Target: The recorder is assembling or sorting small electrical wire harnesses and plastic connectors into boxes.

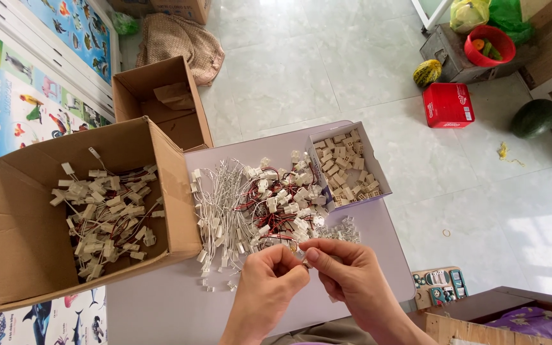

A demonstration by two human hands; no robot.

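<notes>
My left hand (269, 287) and my right hand (347, 276) meet over the near edge of a small lilac table (161, 306). Together they pinch a small white connector (300, 248) between their fingertips; its wire is hard to make out. Just beyond the hands lies a pile of white connectors on red, black and white wires (260, 204). A small open box of beige plastic housings (346, 167) stands at the table's far right. To the left, a large cardboard box (30, 249) holds several wired connectors.
A second, smaller cardboard box (161, 96) stands behind the large one. On the tiled floor are a red tin (448, 105), a red bowl (490, 45), a melon (534, 117), a squash (427, 73) and a toy panel (440, 285). Posters cover the left side.
</notes>
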